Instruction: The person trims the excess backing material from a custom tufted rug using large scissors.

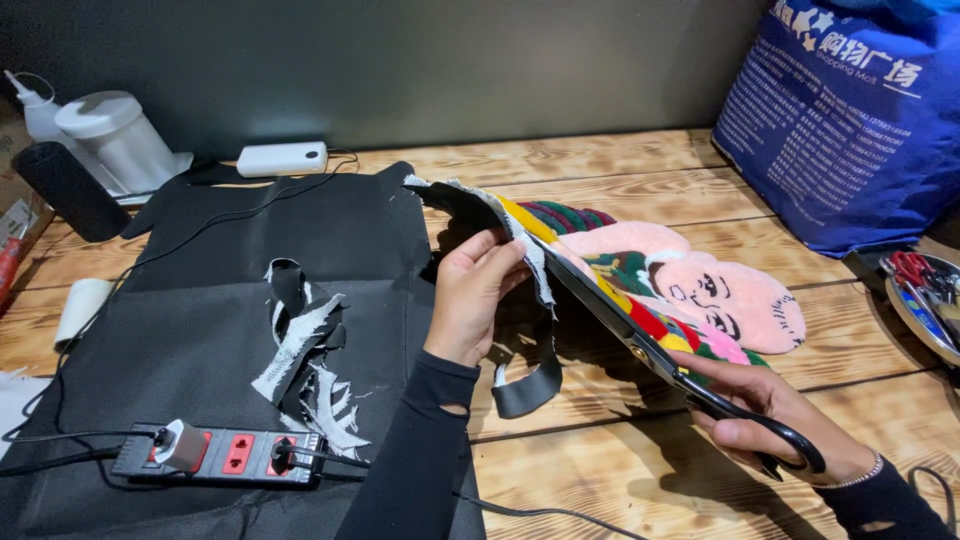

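Observation:
My left hand (pixel 474 292) grips the raised edge of a colourful tufted rug piece (pixel 690 290), pink with a face, red, yellow and green patches, tilted up off the wooden table (pixel 600 170). Its black backing and frayed white border show along the edge I hold. My right hand (pixel 770 410) holds black-handled scissors (pixel 640 335), whose long blades run along that edge. A cut strip of black backing (pixel 527 385) dangles below the rug.
Black fabric (pixel 200 330) covers the left of the table, with trimmed scraps (pixel 305 355) and a black power strip (pixel 225 455) on it. A white power bank (pixel 283 158), white glue bottle (pixel 115 140) and black roll (pixel 70 190) stand behind. A blue bag (pixel 850 120) and metal tray (pixel 925 300) are at right.

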